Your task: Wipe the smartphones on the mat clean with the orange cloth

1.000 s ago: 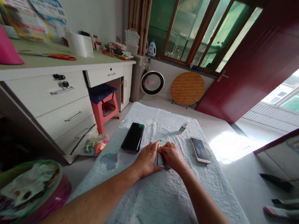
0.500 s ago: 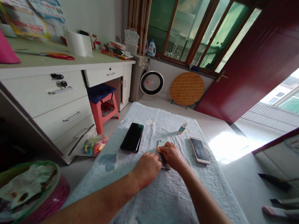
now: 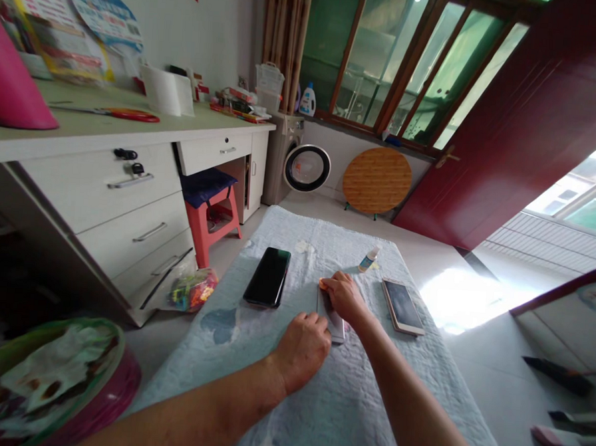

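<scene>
A phone (image 3: 336, 326) lies on the cloth-covered table between my hands, partly hidden by them. My left hand (image 3: 304, 346) is closed at its near left side, fingers curled against the edge and holding it. My right hand (image 3: 345, 297) pinches a small orange pad (image 3: 323, 283) against the phone's far end; most of the pad is under the fingers. To the left a black phone (image 3: 268, 277) lies screen up. A white-framed phone (image 3: 402, 306) rests on the right, and a small spray bottle (image 3: 369, 259) stands behind it.
The table wears a light blue quilted cloth (image 3: 297, 233). Left of it are a waste bin (image 3: 130, 374), a bag of colourful bits (image 3: 192, 291), a pink stool (image 3: 205, 235) and a white desk (image 3: 104, 203). Beyond are an open washing machine (image 3: 285, 132) and a round wooden board (image 3: 377, 180).
My right hand and the orange pad have moved to the phone's far end, uncovering more of its near part. The whole view has shifted slightly.
</scene>
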### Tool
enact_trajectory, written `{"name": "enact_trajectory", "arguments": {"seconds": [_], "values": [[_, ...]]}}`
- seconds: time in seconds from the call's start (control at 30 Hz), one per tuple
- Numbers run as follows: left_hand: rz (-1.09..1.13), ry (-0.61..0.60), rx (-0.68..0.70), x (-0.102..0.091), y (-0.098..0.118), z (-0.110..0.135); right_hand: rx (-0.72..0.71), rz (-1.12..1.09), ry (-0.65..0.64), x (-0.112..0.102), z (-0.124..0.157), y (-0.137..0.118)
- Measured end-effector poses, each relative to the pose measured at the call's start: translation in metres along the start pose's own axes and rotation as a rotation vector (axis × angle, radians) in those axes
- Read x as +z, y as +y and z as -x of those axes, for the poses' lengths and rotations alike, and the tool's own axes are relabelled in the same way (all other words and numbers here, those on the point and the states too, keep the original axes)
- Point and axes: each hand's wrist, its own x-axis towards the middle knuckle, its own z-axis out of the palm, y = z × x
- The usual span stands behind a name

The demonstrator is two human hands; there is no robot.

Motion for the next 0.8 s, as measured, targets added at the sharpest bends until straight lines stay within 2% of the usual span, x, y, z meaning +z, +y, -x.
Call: {"name": "enact_trajectory", "arguments": {"seconds": [0.17,0.37,0.6,0.7,0.8], "values": [[0.011,-0.009,0.054,0.002,0.005,0.000,-0.031,-0.030,-0.046,0.001,-0.002,-0.002],[-0.016,-0.029,0.047,0.003,0.010,0.000,-0.111,-0.032,-0.117,-0.002,0.001,-0.006],[-0.080,0.069,0.048,0.015,0.012,-0.001,-0.185,-0.047,-0.189,-0.014,0.020,-0.021],[-0.125,0.153,0.041,0.021,0.013,-0.001,-0.223,-0.084,-0.267,-0.021,0.028,-0.026],[-0.144,0.183,0.048,0.024,0.015,0.000,-0.251,-0.133,-0.352,-0.027,0.031,-0.030]]}}
